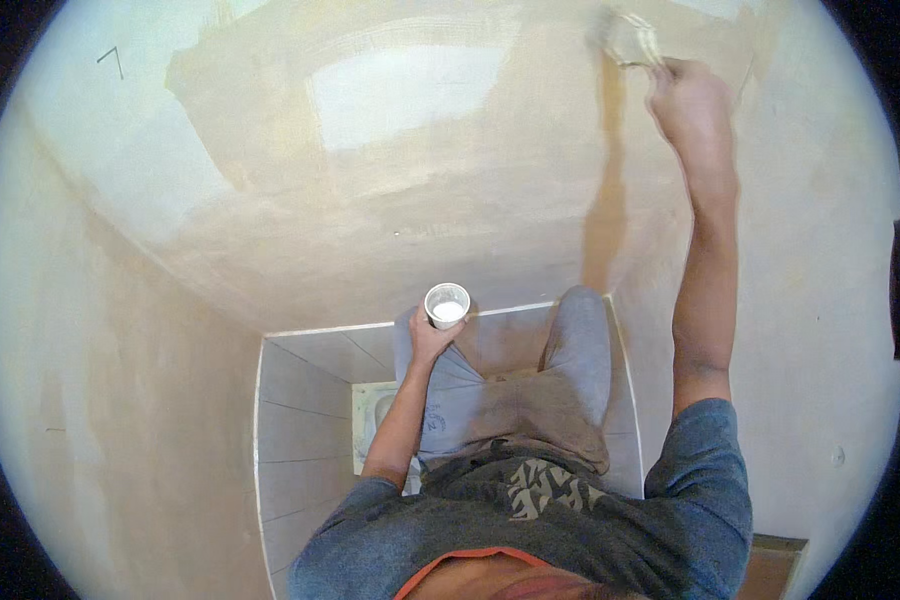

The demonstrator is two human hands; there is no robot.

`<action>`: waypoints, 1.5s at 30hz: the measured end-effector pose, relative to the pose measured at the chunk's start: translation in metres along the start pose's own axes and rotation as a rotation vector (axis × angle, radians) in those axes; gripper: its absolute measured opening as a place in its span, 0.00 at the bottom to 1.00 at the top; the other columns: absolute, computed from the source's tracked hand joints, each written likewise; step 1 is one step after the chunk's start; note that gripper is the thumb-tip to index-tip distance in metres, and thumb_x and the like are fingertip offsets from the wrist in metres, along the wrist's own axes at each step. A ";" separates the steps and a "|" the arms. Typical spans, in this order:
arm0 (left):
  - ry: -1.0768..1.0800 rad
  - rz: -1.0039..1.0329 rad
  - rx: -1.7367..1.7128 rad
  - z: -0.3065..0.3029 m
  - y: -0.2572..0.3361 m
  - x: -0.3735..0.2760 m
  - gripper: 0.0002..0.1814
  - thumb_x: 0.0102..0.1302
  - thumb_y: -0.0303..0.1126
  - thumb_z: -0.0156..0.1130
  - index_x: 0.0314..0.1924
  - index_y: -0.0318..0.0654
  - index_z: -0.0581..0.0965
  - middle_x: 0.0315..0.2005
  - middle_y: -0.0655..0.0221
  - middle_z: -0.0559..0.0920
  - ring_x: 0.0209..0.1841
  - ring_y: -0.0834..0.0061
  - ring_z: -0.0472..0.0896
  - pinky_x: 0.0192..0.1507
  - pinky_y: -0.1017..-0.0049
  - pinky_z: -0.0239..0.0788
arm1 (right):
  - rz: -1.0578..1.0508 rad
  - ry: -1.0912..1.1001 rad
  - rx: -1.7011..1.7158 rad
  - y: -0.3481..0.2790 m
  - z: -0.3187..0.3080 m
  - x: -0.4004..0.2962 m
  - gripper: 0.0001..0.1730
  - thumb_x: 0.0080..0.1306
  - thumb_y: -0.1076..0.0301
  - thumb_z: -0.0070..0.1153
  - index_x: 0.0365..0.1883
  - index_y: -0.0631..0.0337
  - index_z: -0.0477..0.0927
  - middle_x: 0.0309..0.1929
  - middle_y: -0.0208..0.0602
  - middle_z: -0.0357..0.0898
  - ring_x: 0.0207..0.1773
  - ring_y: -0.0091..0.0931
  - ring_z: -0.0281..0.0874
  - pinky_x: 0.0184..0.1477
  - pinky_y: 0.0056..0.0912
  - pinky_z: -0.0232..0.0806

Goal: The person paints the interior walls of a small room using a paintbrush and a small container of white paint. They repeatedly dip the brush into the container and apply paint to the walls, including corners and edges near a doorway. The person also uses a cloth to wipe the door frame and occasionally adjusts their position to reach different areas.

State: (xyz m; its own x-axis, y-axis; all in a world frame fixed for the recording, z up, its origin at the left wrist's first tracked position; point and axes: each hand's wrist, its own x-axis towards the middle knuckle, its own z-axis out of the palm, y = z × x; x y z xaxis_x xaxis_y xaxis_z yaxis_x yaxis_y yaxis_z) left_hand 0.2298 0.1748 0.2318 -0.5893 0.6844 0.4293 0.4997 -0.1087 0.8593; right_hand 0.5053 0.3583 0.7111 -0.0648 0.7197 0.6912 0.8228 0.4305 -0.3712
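My left hand (pixel 433 337) grips a small white cup (pixel 447 306) in front of my left knee. White liquid that looks like paint lies low inside the cup. My right arm reaches far up the wall ahead, and my right hand (pixel 690 101) is closed around a flat paintbrush (pixel 634 39). The brush head is blurred and appears to be against the wall, so its exact contact is hard to tell. The beige front wall (pixel 420 187) carries a bright white patch (pixel 405 94) and uneven paler areas. An orange-brown shadow streak (pixel 606 210) runs down below the brush.
Painted side walls rise at the left (pixel 120 315) and right (pixel 787 300). Grey tiles (pixel 300 427) with a white top edge cover the lower walls around my legs. A pale toilet fixture (pixel 371 416) is partly hidden by my left arm. A brown panel (pixel 774 570) shows at the lower right.
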 end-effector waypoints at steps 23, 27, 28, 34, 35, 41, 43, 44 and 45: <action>-0.047 0.026 -0.036 0.002 -0.038 0.004 0.36 0.45 0.42 0.86 0.53 0.36 0.82 0.44 0.54 0.89 0.46 0.57 0.89 0.49 0.63 0.80 | -0.353 -0.243 0.343 -0.142 0.138 -0.069 0.14 0.63 0.62 0.64 0.41 0.64 0.90 0.33 0.53 0.87 0.35 0.45 0.88 0.44 0.48 0.78; 0.028 0.012 0.005 0.012 -0.019 0.001 0.36 0.44 0.42 0.86 0.53 0.36 0.82 0.43 0.54 0.89 0.46 0.59 0.90 0.48 0.61 0.81 | -0.029 -0.080 0.081 -0.021 0.076 -0.079 0.13 0.70 0.67 0.57 0.43 0.66 0.87 0.33 0.54 0.86 0.39 0.48 0.88 0.46 0.52 0.76; 0.040 0.010 0.046 0.010 -0.010 0.000 0.37 0.44 0.45 0.87 0.53 0.36 0.82 0.43 0.54 0.89 0.46 0.58 0.90 0.48 0.60 0.82 | 0.062 0.029 -0.022 -0.017 0.057 -0.077 0.13 0.70 0.68 0.56 0.42 0.67 0.87 0.32 0.56 0.86 0.39 0.48 0.88 0.44 0.52 0.77; -0.067 0.007 0.021 0.003 -0.010 0.005 0.38 0.43 0.47 0.87 0.53 0.37 0.82 0.45 0.52 0.88 0.49 0.53 0.88 0.52 0.57 0.80 | -0.350 -0.066 -0.175 -0.177 0.097 -0.111 0.09 0.67 0.74 0.57 0.35 0.64 0.89 0.31 0.50 0.87 0.36 0.40 0.90 0.37 0.41 0.81; -0.080 -0.006 0.004 0.003 -0.017 0.005 0.39 0.43 0.48 0.86 0.53 0.37 0.81 0.45 0.52 0.88 0.50 0.52 0.88 0.52 0.57 0.79 | -0.365 -0.064 -0.237 -0.214 0.118 -0.120 0.08 0.66 0.72 0.60 0.33 0.61 0.90 0.31 0.47 0.88 0.36 0.36 0.90 0.36 0.37 0.80; -0.020 0.156 0.010 0.018 -0.042 0.005 0.30 0.47 0.45 0.83 0.46 0.33 0.85 0.44 0.48 0.88 0.49 0.45 0.86 0.51 0.54 0.78 | -0.716 -0.154 0.405 -0.336 0.157 -0.170 0.07 0.61 0.73 0.64 0.33 0.68 0.89 0.31 0.49 0.88 0.38 0.41 0.90 0.39 0.43 0.80; -0.018 0.172 0.078 0.017 -0.038 0.004 0.30 0.47 0.44 0.83 0.48 0.35 0.84 0.44 0.51 0.88 0.48 0.47 0.87 0.50 0.55 0.78 | -0.727 -0.323 0.500 -0.322 0.148 -0.162 0.07 0.60 0.74 0.64 0.32 0.71 0.88 0.31 0.52 0.87 0.38 0.44 0.90 0.41 0.45 0.81; 0.007 0.199 0.106 0.015 -0.034 0.005 0.30 0.47 0.43 0.83 0.48 0.36 0.84 0.44 0.52 0.88 0.48 0.48 0.87 0.50 0.56 0.79 | -0.780 -0.401 0.572 -0.304 0.143 -0.156 0.07 0.59 0.75 0.64 0.32 0.72 0.88 0.30 0.53 0.87 0.38 0.45 0.90 0.42 0.46 0.81; -0.014 0.150 0.094 0.014 -0.030 0.004 0.31 0.46 0.43 0.84 0.49 0.37 0.84 0.44 0.53 0.89 0.47 0.50 0.88 0.49 0.57 0.79 | -0.619 -0.367 0.561 -0.277 0.140 -0.144 0.08 0.59 0.74 0.64 0.32 0.72 0.87 0.30 0.55 0.86 0.38 0.46 0.89 0.42 0.47 0.81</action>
State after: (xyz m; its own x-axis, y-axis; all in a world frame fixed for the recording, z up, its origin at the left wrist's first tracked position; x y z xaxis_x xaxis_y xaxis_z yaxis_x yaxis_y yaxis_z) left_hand 0.2213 0.1912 0.2043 -0.4949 0.6756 0.5465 0.6388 -0.1435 0.7559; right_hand 0.2078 0.2111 0.6276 -0.6575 0.3590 0.6625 0.1923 0.9301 -0.3131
